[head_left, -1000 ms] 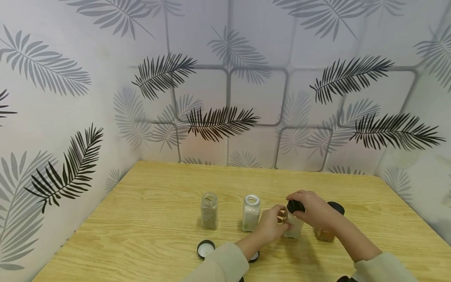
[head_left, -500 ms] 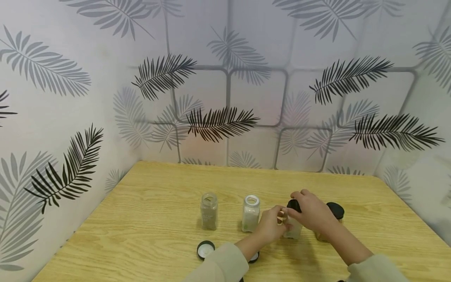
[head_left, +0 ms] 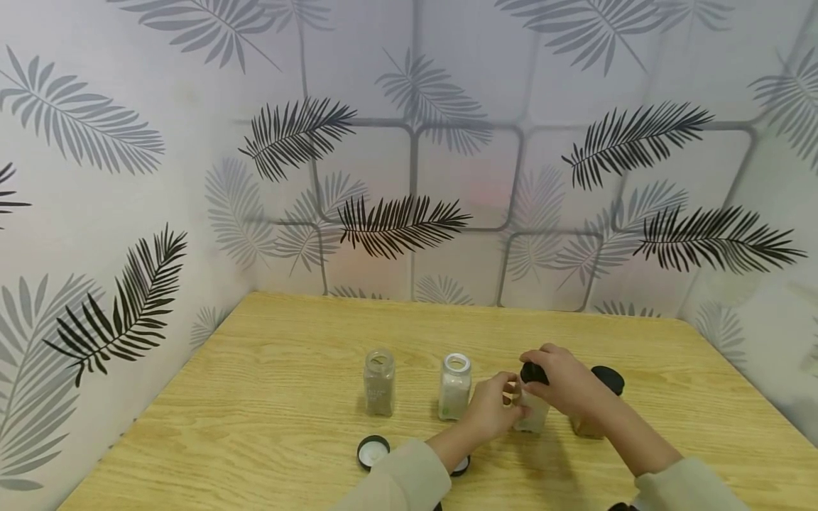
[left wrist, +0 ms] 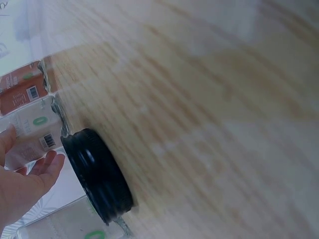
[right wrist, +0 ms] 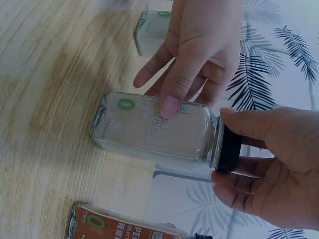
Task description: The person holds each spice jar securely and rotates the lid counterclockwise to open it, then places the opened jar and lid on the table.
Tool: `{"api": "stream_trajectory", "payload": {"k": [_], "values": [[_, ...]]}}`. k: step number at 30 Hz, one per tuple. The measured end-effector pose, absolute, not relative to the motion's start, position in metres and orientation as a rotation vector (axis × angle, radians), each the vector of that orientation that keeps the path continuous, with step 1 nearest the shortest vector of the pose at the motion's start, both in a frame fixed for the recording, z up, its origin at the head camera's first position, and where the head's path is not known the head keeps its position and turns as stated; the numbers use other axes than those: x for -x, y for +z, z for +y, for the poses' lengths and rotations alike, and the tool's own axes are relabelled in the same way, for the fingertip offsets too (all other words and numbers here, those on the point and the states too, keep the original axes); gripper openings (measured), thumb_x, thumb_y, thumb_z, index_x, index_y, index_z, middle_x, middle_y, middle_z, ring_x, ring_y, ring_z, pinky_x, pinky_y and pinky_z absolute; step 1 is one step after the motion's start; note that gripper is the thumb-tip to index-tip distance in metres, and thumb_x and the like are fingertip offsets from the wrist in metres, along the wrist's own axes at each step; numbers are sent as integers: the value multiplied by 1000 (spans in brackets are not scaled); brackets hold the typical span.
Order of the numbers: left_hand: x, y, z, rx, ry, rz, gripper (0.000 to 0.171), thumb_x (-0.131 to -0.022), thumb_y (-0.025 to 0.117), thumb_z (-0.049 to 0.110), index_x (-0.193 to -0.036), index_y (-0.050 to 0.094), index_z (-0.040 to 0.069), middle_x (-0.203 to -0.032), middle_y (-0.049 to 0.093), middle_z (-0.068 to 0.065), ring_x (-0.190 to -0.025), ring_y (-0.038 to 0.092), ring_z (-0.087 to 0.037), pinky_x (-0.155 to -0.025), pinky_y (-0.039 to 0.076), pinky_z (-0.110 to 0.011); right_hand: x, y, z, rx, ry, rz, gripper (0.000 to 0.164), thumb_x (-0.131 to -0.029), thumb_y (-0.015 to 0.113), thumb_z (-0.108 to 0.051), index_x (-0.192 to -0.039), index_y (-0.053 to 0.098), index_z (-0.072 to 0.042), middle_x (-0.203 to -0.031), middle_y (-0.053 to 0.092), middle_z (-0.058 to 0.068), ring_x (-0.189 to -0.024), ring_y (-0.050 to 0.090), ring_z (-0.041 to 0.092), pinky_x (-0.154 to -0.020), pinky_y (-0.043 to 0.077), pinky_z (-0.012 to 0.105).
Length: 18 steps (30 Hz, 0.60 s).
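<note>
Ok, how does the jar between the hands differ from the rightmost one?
The held jar looks pale; the rightmost jar looks reddish-orange. The left hand holds the held jar and the right hand grips its lid; neither grips the rightmost jar. Both are clear and black-lidded.

Soft, even light fills the head view, a faint shadow (head_left: 559, 458) crossing the near bench (head_left: 281, 383). Both wrist views look dimmer and cooler; the left is hazy, its wood grain smeared.
</note>
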<state>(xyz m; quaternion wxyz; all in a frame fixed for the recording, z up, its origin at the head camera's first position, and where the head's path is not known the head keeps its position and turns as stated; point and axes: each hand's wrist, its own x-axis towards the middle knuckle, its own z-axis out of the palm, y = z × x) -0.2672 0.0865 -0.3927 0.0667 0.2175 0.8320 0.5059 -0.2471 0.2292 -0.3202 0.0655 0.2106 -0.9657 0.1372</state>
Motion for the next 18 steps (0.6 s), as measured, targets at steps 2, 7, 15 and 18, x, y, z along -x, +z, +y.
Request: {"api": "stream_trajectory", "payload": {"k": [2,7,15,18], "values": [[267,-392,86,-658,1527,2505,45,-85,68,14,-125,52,5,-116,60,-11,-97,61,-25,-74,54,-26,247,-319,230,-659,440,-2919,36,-81,70,-9,-113,60,3,-99,58,14,-89,58,30,-73,53,42],[266,-391,86,-674,1531,2505,45,-84,68,13,-125,52,4,-115,61,-12,-95,61,-25,-73,54,-27,249,-320,232,-715,441,-2912,36,-79,70,-6,-113,60,2,-101,58,16,-92,58,34,-76,52,45],[267,-391,86,-675,1519,2512,43,-84,68,14,-124,52,6,-114,61,-11,-96,61,-25,-73,54,-26,251,-318,233,-783,446,-2907,35,-78,70,-2,-111,60,2,-103,58,17,-95,58,38,-78,52,48],[267,-391,86,-680,1514,2518,43,-84,69,14,-123,53,6,-113,61,-11,-95,61,-24,-73,54,-25,251,-317,233,-798,439,-2913,34,-78,70,-1,-111,61,2,-105,58,18,-97,57,38,-80,52,48]]}}
